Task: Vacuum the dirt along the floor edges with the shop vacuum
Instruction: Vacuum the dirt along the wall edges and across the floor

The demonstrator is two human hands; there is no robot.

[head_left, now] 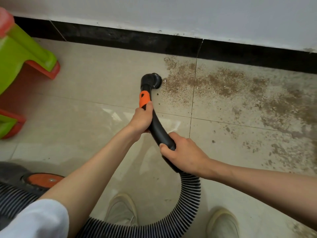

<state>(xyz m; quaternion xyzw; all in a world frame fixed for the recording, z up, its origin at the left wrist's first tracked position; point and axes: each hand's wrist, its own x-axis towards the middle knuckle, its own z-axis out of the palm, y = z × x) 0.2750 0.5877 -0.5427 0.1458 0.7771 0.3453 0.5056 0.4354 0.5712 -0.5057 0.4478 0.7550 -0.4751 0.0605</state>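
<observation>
A black curved vacuum wand (158, 130) with an orange collar (144, 99) ends in a round black brush nozzle (151, 81) set on the beige floor tiles. My left hand (142, 118) grips the wand just below the orange collar. My right hand (181, 152) grips the wand's lower end, where the ribbed hose (190, 200) begins. Brown dirt (214, 83) spreads over the tiles right of the nozzle, along the black baseboard (137, 39). The nozzle touches the dirt patch's left edge.
The shop vacuum body (42, 180), black with an orange top, sits at lower left with hose looping past my two shoes (122, 209). A green and orange plastic stool (22, 54) stands at the left. A white wall rises above the baseboard.
</observation>
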